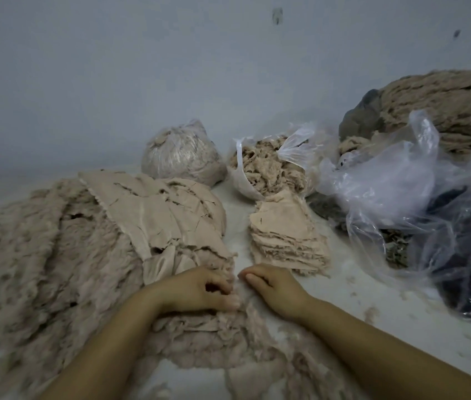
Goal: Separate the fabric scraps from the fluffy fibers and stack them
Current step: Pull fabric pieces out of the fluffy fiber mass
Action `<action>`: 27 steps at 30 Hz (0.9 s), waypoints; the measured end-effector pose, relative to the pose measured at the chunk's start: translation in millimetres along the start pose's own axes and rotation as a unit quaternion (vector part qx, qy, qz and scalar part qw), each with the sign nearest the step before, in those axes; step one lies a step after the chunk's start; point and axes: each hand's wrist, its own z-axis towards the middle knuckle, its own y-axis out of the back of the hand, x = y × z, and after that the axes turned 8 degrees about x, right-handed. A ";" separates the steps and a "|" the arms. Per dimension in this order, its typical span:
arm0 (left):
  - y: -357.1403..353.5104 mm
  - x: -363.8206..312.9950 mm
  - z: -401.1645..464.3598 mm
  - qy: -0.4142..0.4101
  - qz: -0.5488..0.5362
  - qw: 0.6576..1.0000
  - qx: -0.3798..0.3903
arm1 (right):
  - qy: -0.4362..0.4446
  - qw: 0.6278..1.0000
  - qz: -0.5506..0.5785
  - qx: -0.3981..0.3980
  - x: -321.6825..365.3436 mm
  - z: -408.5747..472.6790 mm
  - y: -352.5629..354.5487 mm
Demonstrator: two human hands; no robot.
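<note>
A big heap of beige fluffy fiber pieces (40, 255) covers the left of the white surface, with flat fabric backings (156, 212) showing on its top. A neat stack of separated fabric scraps (286, 238) sits to the right of centre. My left hand (196, 290) and my right hand (274, 287) meet at the heap's near edge, both with curled fingers pinching the same fluffy piece (237, 287) between them. More fluffy fiber (214, 342) lies under my forearms.
A tied plastic bag of fibers (179, 154) and an open plastic bag of loose fluff (269, 168) stand at the back. Crumpled clear plastic bags (402, 183) with dark material fill the right. A roll of beige fluffy fabric (454, 108) lies behind them. A wall is close behind.
</note>
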 end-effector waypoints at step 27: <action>1.5 -3.2 -28.0 -0.039 0.066 0.997 -0.012 | -0.027 0.916 0.389 0.097 -7.8 -49.5 41.7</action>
